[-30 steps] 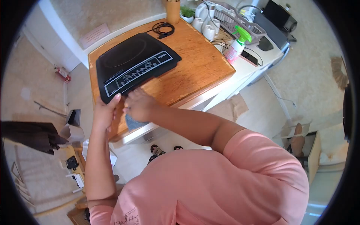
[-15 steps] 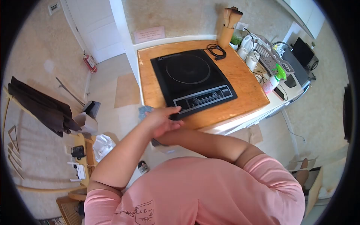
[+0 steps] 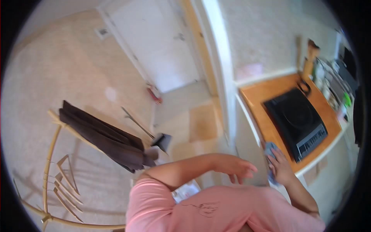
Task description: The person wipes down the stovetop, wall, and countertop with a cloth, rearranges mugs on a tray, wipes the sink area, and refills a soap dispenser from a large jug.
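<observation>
My right hand (image 3: pixel 284 170) presses a blue-grey cloth (image 3: pixel 271 178) against the left edge of the wooden countertop (image 3: pixel 253 94), its fingers lying over the fabric. To its left, my left hand (image 3: pixel 239 170) hangs in the air, fingers apart and loosely bent, holding nothing. A black induction cooktop (image 3: pixel 295 116) rests on the countertop just beyond the cloth, its control panel (image 3: pixel 312 140) toward me. The cooktop's coiled black cord (image 3: pixel 304 88) lies behind it.
A clothes rack (image 3: pixel 47 170) with dark cloth (image 3: pixel 102 135) and wooden hangers (image 3: pixel 67 174) stands at left. A long-handled dustpan (image 3: pixel 162 142) and a fire extinguisher (image 3: pixel 154 94) are near the door (image 3: pixel 162 42). A green-topped spray bottle (image 3: pixel 344 106) stands at right.
The view has swung left. My arms were crossed at the counter's front-left corner; now they are apart, with my left hand drawn back from the cooktop's edge and my right hand on the cloth.
</observation>
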Demonstrator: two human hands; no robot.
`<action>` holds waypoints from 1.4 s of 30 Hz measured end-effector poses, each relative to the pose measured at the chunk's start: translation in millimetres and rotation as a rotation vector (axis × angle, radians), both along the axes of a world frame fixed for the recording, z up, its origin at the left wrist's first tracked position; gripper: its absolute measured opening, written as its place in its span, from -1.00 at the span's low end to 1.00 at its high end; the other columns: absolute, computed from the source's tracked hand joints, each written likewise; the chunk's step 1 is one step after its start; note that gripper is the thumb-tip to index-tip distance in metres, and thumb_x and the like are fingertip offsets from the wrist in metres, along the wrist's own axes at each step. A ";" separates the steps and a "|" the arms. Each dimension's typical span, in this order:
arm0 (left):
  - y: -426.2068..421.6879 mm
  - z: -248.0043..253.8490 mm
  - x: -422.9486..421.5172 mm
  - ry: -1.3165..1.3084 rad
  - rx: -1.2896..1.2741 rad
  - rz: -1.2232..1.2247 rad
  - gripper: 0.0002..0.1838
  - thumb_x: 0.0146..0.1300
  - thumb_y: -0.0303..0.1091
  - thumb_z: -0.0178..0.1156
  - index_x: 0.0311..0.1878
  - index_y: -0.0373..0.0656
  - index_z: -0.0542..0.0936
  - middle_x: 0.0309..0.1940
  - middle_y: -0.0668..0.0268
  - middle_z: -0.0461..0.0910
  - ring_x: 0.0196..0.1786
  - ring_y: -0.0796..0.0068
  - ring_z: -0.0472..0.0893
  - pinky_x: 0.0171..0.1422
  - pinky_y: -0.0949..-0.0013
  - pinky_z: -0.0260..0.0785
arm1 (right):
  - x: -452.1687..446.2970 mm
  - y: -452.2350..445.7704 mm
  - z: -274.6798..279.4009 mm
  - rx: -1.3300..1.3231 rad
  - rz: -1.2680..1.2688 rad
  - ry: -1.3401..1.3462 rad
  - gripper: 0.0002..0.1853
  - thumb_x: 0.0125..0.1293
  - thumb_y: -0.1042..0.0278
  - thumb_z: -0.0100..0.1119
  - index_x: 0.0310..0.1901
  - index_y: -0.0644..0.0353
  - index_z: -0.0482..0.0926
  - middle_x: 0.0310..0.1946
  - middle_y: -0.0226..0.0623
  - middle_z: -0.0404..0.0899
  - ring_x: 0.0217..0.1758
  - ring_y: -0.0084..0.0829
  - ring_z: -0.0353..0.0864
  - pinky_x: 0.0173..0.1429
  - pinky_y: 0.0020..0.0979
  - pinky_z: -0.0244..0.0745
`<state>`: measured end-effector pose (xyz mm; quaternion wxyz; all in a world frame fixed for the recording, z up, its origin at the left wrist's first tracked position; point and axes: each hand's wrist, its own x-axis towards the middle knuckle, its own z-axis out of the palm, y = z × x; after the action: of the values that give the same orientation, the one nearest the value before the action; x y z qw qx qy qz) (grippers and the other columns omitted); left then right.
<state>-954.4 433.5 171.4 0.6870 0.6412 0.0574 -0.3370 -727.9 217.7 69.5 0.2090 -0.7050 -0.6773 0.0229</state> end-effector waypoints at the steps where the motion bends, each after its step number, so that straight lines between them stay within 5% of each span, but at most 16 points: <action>1: 12.9 3.5 4.4 0.014 0.001 -0.039 -0.31 0.50 -0.01 0.04 0.55 -0.10 0.11 0.42 0.21 0.30 0.16 0.38 0.54 0.15 0.32 0.47 | 0.6 9.4 -5.7 -0.011 -0.025 -0.043 -0.53 0.28 0.34 0.19 0.24 0.18 0.53 0.39 0.04 0.31 0.48 0.09 0.23 0.53 -0.05 0.15; 11: 132.5 4.7 88.3 -0.039 0.100 -0.218 -0.31 0.50 -0.06 0.07 0.55 -0.13 0.10 0.41 0.27 0.31 0.18 0.46 0.50 0.23 0.37 0.38 | 18.8 142.5 -1.3 -0.064 -0.165 0.073 -0.55 0.44 0.24 0.04 0.31 0.18 0.47 0.46 -0.10 0.22 0.57 -0.04 0.09 0.60 -0.14 0.02; 14: 165.0 -11.0 99.4 -0.135 0.227 -0.220 -0.28 0.45 -0.03 0.12 0.52 -0.17 0.14 0.35 0.15 0.39 0.17 0.37 0.52 0.24 0.32 0.41 | 29.8 180.4 -7.6 -0.076 -0.144 0.047 -0.53 0.48 0.20 -0.02 0.34 0.18 0.44 0.48 -0.11 0.20 0.59 -0.06 0.05 0.62 -0.14 -0.02; 16: 188.0 -21.9 105.8 -0.354 0.412 -0.113 -0.28 0.43 -0.07 0.17 0.51 -0.19 0.17 0.35 0.10 0.37 0.23 0.30 0.50 0.24 0.31 0.40 | 33.4 197.0 -6.9 -0.097 -0.171 0.080 -0.53 0.49 0.19 -0.04 0.35 0.18 0.43 0.48 -0.12 0.19 0.59 -0.07 0.04 0.63 -0.14 -0.04; 23: 279.5 -69.1 163.8 -0.445 0.609 0.272 -0.26 0.35 -0.32 0.27 0.51 -0.17 0.16 0.35 -0.07 0.31 0.29 0.24 0.47 0.22 0.25 0.45 | 40.6 255.3 0.0 -0.121 -0.308 0.120 -0.51 0.52 0.16 -0.07 0.39 0.17 0.38 0.51 -0.14 0.15 0.61 -0.07 0.01 0.63 -0.14 -0.04; 24: 288.7 -68.3 175.2 -0.448 0.585 0.225 -0.26 0.35 -0.32 0.27 0.51 -0.17 0.16 0.35 -0.07 0.31 0.29 0.24 0.47 0.22 0.25 0.45 | 42.5 265.9 1.3 -0.134 -0.358 0.130 -0.51 0.52 0.16 -0.07 0.39 0.17 0.38 0.51 -0.14 0.15 0.61 -0.07 0.01 0.63 -0.14 -0.04; 26: 311.7 -66.6 197.7 -0.878 0.725 0.111 -0.29 0.34 -0.34 0.27 0.48 -0.21 0.19 0.39 -0.07 0.28 0.35 0.17 0.43 0.23 0.23 0.46 | 46.9 293.6 0.0 -0.050 -0.525 0.083 -0.50 0.51 0.15 -0.07 0.38 0.18 0.37 0.50 -0.15 0.17 0.55 -0.04 0.14 0.56 -0.12 0.12; 30: 347.4 -68.9 242.2 -1.155 0.839 -0.019 -0.33 0.31 -0.37 0.25 0.44 -0.27 0.24 0.43 -0.08 0.20 0.45 -0.02 0.28 0.47 0.14 0.19 | 69.0 358.8 15.8 -0.077 -0.903 0.215 -0.51 0.49 0.19 -0.06 0.38 0.19 0.36 0.48 -0.13 0.19 0.39 0.02 0.37 0.43 -0.09 0.29; 33: 361.1 -85.7 245.7 -1.196 0.671 -0.087 -0.30 0.20 -0.39 0.25 0.40 -0.30 0.28 0.43 -0.12 0.18 0.46 -0.19 0.21 0.51 0.02 0.10 | 73.2 385.1 18.3 -0.118 -1.195 0.436 -0.51 0.47 0.23 -0.05 0.36 0.22 0.35 0.47 -0.09 0.20 0.20 0.05 0.51 0.32 -0.08 0.37; 35: 373.6 -91.1 242.0 -1.182 0.583 -0.223 -0.28 0.16 -0.42 0.26 0.41 -0.27 0.29 0.46 -0.13 0.13 0.49 -0.19 0.16 0.51 0.01 0.09 | 68.8 389.1 3.7 -0.026 -1.298 0.180 -0.50 0.46 0.26 -0.03 0.37 0.26 0.34 0.46 -0.04 0.20 0.13 0.07 0.56 0.28 -0.10 0.40; 38: 389.3 -103.0 251.4 -1.126 0.430 -0.264 -0.28 0.14 -0.45 0.25 0.42 -0.24 0.28 0.47 -0.12 0.10 0.51 -0.19 0.12 0.53 -0.02 0.06 | 60.6 389.9 -6.7 0.050 -1.501 0.136 -0.50 0.45 0.27 -0.03 0.36 0.29 0.34 0.45 -0.03 0.20 0.15 0.06 0.55 0.29 -0.09 0.38; 40: 393.3 -98.9 253.8 -1.126 0.357 -0.341 -0.28 0.14 -0.46 0.25 0.42 -0.23 0.29 0.49 -0.11 0.05 0.53 -0.20 0.09 0.55 -0.03 0.01 | 67.1 399.9 -9.2 0.038 -1.569 0.172 -0.48 0.45 0.23 -0.01 0.36 0.30 0.32 0.46 0.01 0.18 0.31 0.08 0.43 0.40 -0.08 0.29; 42: 394.6 -102.0 255.0 -1.178 0.381 -0.401 -0.28 0.19 -0.41 0.26 0.42 -0.27 0.25 0.50 -0.13 0.02 0.53 -0.22 0.05 0.54 -0.05 0.01 | 90.3 412.0 -20.3 0.053 -1.611 -0.080 -0.44 0.44 0.20 0.00 0.37 0.33 0.29 0.47 0.07 0.16 0.48 0.09 0.23 0.50 -0.07 0.18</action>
<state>-699.4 828.1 69.4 0.4015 0.8274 -0.3911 -0.0346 -637.7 629.7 49.2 0.1536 -0.9718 0.0317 -0.1760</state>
